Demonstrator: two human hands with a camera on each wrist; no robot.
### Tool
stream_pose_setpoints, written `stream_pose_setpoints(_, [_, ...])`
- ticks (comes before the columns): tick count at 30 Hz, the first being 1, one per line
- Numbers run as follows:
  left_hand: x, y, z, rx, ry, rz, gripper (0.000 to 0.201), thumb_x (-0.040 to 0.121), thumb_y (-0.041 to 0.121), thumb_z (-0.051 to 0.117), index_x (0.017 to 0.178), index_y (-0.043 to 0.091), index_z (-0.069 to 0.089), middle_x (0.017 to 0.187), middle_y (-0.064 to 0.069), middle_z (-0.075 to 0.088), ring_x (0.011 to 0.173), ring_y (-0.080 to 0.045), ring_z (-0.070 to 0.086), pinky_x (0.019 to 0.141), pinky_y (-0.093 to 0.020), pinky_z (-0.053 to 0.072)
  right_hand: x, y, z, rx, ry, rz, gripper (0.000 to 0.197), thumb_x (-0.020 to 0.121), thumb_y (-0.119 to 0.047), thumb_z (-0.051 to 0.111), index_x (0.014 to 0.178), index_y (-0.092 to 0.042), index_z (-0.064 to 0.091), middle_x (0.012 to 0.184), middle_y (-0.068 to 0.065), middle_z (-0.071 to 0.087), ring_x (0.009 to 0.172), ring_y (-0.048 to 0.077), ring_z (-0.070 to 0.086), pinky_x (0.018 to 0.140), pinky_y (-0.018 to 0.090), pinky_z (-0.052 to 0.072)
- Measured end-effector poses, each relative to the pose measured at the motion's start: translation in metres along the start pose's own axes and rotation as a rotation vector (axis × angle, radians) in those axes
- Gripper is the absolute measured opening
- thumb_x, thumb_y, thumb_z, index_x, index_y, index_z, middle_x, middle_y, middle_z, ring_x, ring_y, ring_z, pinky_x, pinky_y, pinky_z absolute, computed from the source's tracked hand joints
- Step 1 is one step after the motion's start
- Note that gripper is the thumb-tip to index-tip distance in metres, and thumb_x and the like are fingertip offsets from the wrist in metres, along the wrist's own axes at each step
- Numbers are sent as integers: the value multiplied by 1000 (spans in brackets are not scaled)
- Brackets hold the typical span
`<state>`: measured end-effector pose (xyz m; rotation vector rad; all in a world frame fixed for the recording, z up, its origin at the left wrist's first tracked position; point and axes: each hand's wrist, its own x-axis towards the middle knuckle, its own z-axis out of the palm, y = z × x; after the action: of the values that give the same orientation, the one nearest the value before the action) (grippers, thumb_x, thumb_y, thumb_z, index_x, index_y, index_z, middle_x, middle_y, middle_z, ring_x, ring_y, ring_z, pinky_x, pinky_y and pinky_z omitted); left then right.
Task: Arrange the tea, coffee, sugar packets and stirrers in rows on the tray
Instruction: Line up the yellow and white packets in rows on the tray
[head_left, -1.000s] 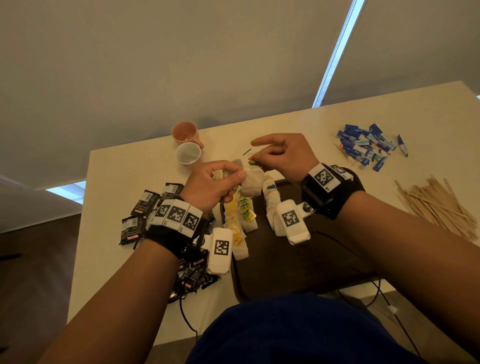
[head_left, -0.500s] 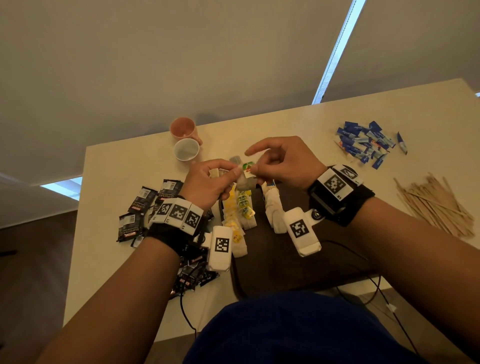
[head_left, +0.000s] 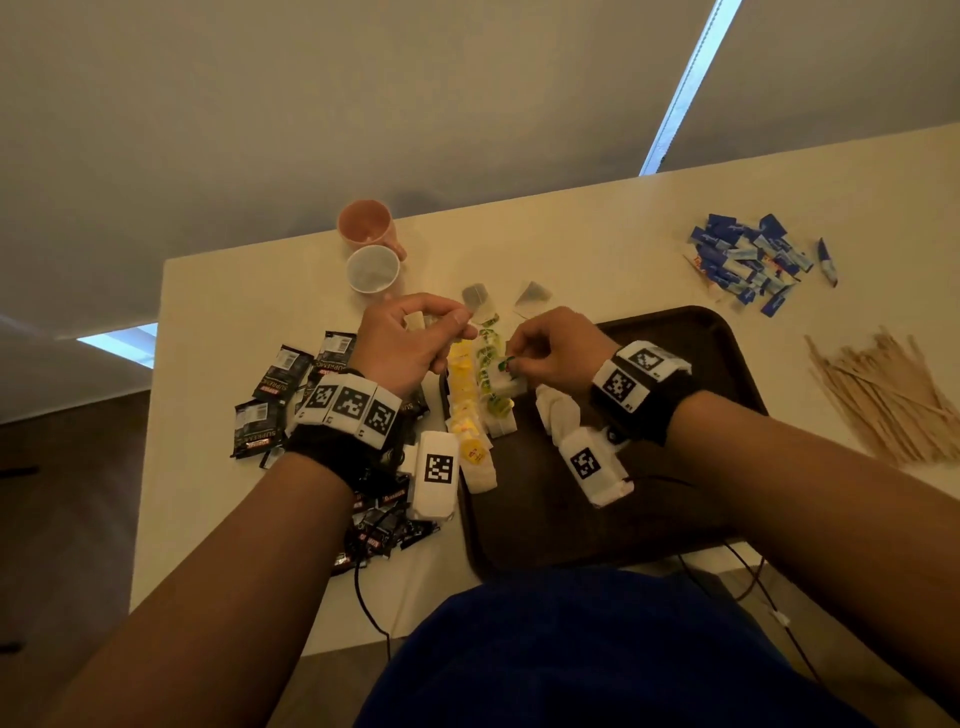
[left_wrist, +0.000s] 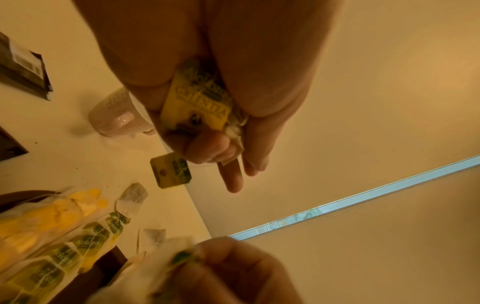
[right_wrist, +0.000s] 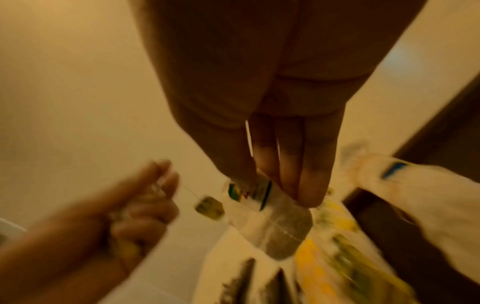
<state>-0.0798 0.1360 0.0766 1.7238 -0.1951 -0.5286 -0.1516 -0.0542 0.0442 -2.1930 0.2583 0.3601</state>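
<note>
Pinching tea bag (head_left: 503, 382) with your right hand (head_left: 553, 349), frame centre, over tea rows at left edge of tray (head_left: 691, 332). Your left hand (head_left: 410, 340) curls around yellow-tagged tea bag (left_wrist: 198, 102). Coffee sachets (head_left: 275, 395) lower left; sugar packets (head_left: 748, 262), stirrers (head_left: 878, 395) right.

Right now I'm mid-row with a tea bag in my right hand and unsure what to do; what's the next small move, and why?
Probably lower the tea bag that the right hand pinches onto the far end of the green-tagged row on the tray. The bag hangs just above that row, while the left hand grips more tea bags for later.
</note>
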Motion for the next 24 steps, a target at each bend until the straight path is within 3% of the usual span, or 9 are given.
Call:
stream_pose_setpoints(4, [2,-2,2,-2,-14,-23,13,92,16,69,94,3,71,81,-11,76,56,-24,46,51,-28,43,5,18,38,-102,-109,117,11,88,-17,69,98,-14,70,89,0,69,68,7,61,68,20,51])
stream_pose_setpoints(9, [7,-4,1,-47,-21,-51,14,91,18,71,94,5,72,83,-13,75,57,-20,47,52,-28,43,9,27,67,-226,-153,177,16,89,-18,66,102,-10,71,101,3,69,95,18,64,74,20,44])
stream_pose_setpoints(14, [10,-6,1,-70,-16,-84,12,91,17,71,93,5,71,83,-14,75,56,-17,47,50,-27,43,14,29,76,-265,-115,208,15,87,-16,67,96,-10,76,99,2,72,95,18,66,77,20,48])
stream_pose_setpoints(19, [12,-6,1,-69,-28,-102,13,91,17,70,94,5,71,85,-14,75,58,-19,47,51,-27,44,18,28,75,-242,-55,257,19,89,-17,64,104,-13,76,107,3,72,101,20,65,89,25,51])
stream_pose_setpoints(24, [10,-5,1,-69,-28,-116,16,92,18,69,96,3,70,85,-14,75,57,-15,48,51,-26,45,17,27,76,-248,-6,286,22,89,-22,66,107,-12,74,109,5,70,101,21,64,88,27,52])
